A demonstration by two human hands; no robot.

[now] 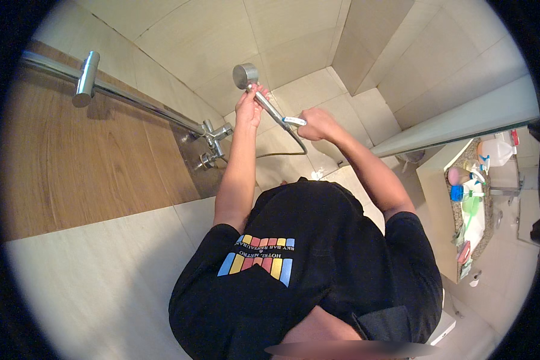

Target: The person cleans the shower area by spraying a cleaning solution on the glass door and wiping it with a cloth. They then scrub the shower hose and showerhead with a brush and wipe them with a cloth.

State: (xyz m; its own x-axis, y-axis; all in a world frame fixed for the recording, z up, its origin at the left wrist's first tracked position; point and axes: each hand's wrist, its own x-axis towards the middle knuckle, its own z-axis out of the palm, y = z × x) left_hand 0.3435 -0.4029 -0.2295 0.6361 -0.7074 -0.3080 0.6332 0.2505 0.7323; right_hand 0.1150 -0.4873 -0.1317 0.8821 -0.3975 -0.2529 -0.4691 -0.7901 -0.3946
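Note:
A chrome hand shower (272,108) is in my left hand (250,108), gripped just below its round head (245,75), with the handle slanting down to the right. My right hand (318,124) is closed around a small white-and-blue brush-like tool (294,120). That tool's far end lies at the lower part of the shower handle and appears to touch it; whether it has bristles cannot be made out. From the handle's end, a flexible shower hose (302,150) curves down and back left, passing behind my left forearm.
At left, a chrome slide rail with a holder (86,78) runs along the wood-look wall (94,157) to a mixer tap (216,135). A glass panel edge (459,139) stands at right. Beyond it, a stone counter (453,218) bears spray bottles (497,150) and other cleaning items.

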